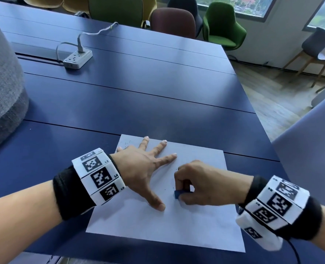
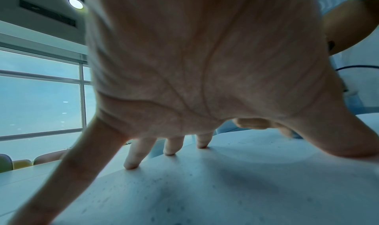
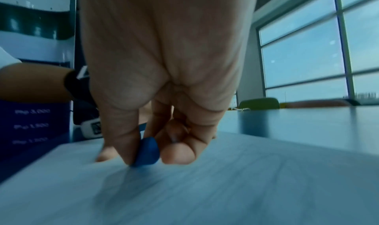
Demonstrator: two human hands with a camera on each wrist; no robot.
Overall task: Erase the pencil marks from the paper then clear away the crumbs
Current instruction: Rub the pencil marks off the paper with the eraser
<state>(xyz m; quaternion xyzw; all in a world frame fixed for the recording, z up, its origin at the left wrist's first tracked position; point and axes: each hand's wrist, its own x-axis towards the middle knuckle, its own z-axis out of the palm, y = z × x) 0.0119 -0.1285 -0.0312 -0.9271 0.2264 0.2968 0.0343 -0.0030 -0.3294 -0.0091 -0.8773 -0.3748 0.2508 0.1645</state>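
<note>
A white sheet of paper [image 1: 186,225] lies on the dark blue table [image 1: 138,103] near its front edge. My left hand [image 1: 144,168] is spread flat on the sheet's left part, fingers straight, pressing it down; the left wrist view shows the fingertips [image 2: 131,165] on the paper [image 2: 205,188]. My right hand [image 1: 198,183] pinches a small blue eraser [image 1: 177,194] between thumb and fingers, its end touching the sheet near the middle. The right wrist view shows the eraser [image 3: 147,152] against the paper [image 3: 225,188], blurred. Dark eraser crumbs [image 1: 125,144] dot the sheet's far left corner.
A white power strip [image 1: 77,59] with its cable lies on the table at the far left. A grey padded object [image 1: 1,88] stands at the left edge. Several chairs [image 1: 222,27] stand beyond the far edge. A grey panel [image 1: 310,159] rises at the right.
</note>
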